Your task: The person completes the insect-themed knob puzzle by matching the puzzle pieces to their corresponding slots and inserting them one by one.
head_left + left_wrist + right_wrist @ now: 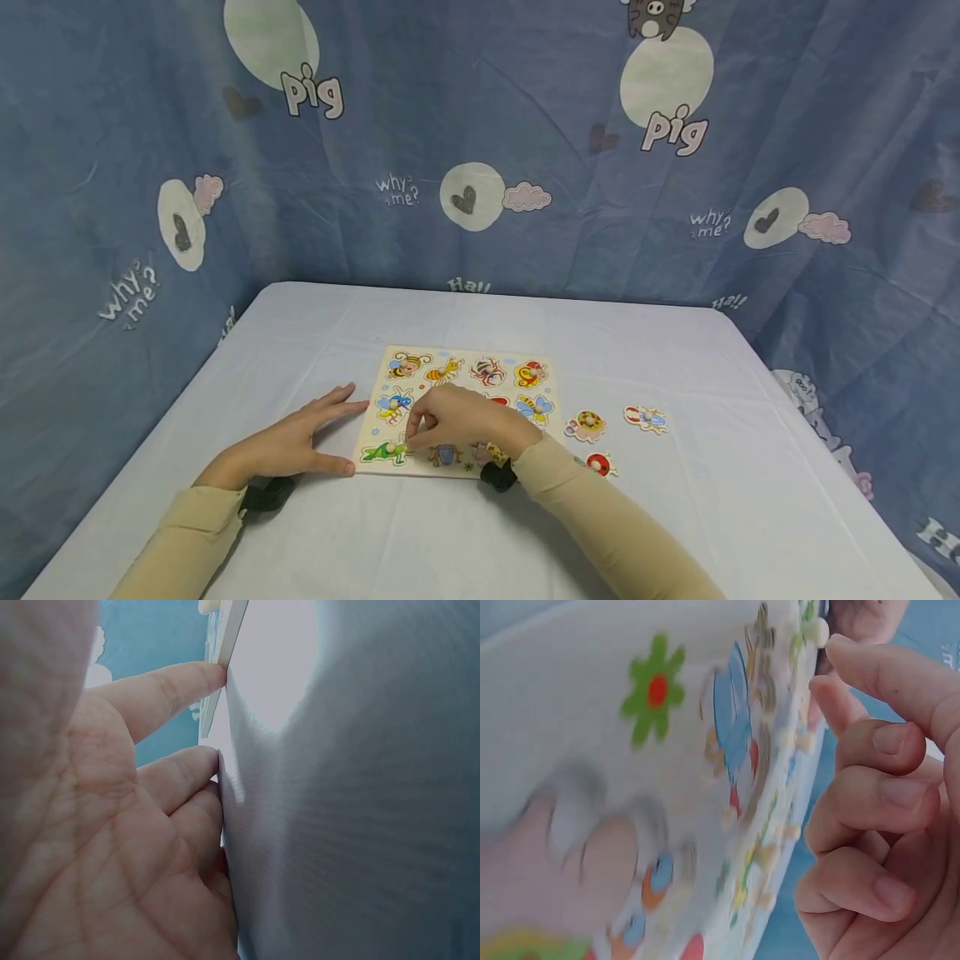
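Note:
A wooden knob puzzle board (pixel 371 429) with colourful insect pictures lies on the table. My left hand (pixel 292 437) rests at its left edge, fingers spread; in the left wrist view a fingertip (pixel 214 673) touches the board's side. Over the lower middle of the board is my right hand (pixel 457 414), fingers loosely curled. Its fingertips are just right of the green grasshopper piece (pixel 384 452). In the right wrist view the thumb and index finger are apart beside a pale knob (pixel 820 634), with nothing visible between them. My right hand and forearm hide part of the board.
Right of the board lie a snail piece (pixel 587 426), a red-and-blue bug piece (pixel 647 419) and a ladybird piece (pixel 600 464), partly behind my right sleeve. A white cloth (pixel 315 542) covers the table. Blue printed fabric (pixel 480 108) hangs behind.

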`<act>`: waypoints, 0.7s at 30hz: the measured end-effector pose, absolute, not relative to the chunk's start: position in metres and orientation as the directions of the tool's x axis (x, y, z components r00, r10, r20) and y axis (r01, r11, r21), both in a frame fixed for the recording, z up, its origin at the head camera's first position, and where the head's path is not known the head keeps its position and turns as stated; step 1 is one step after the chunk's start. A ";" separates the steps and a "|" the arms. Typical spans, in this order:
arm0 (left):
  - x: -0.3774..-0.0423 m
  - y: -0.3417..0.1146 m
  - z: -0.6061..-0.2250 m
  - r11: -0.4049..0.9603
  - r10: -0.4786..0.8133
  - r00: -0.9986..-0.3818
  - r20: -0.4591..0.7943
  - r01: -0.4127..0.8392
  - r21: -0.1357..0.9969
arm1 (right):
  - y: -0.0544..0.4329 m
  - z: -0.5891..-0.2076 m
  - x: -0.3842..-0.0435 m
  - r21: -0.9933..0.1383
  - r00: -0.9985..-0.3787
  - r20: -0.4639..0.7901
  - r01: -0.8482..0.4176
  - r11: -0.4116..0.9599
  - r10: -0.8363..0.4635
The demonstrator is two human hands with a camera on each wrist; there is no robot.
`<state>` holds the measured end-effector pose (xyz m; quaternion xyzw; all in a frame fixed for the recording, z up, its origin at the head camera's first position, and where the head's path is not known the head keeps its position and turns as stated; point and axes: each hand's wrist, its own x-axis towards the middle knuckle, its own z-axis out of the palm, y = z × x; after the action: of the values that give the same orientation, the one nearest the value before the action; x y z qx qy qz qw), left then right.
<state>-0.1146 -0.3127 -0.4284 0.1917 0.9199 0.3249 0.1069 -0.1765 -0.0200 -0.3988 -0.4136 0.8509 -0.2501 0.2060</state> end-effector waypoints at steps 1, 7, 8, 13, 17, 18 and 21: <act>-0.114 -0.313 -0.429 0.717 0.420 -0.905 -0.074 0.281 0.638 | -0.017 -0.398 -0.177 -0.604 -0.572 -0.139 -0.598 0.527 -0.809; -0.115 -0.313 -0.430 0.720 0.413 -0.908 -0.072 0.278 0.636 | 0.005 -0.393 -0.177 -0.633 -0.579 -0.114 -0.584 0.508 -0.807; -0.115 -0.312 -0.430 0.719 0.412 -0.908 -0.071 0.277 0.637 | 0.009 -0.392 -0.177 -0.630 -0.582 -0.109 -0.587 0.508 -0.806; -0.114 -0.313 -0.429 0.716 0.415 -0.908 -0.064 0.282 0.638 | 0.029 -0.389 -0.180 -0.622 -0.600 -0.098 -0.586 0.520 -0.794; -0.115 -0.313 -0.430 0.717 0.415 -0.908 -0.062 0.285 0.636 | 0.047 -0.390 -0.182 -0.625 -0.633 -0.100 -0.560 0.543 -0.767; -0.115 -0.313 -0.430 0.718 0.415 -0.908 -0.063 0.283 0.636 | 0.051 -0.390 -0.183 -0.630 -0.644 -0.101 -0.548 0.550 -0.758; -0.115 -0.313 -0.430 0.720 0.411 -0.909 -0.067 0.279 0.635 | 0.065 -0.389 -0.183 -0.632 -0.673 -0.094 -0.529 0.566 -0.734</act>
<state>-0.1149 -0.3129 -0.4302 0.1869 0.9218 0.3239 0.1021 -0.1833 0.0651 -0.3892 -0.3642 0.8672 -0.2904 0.1761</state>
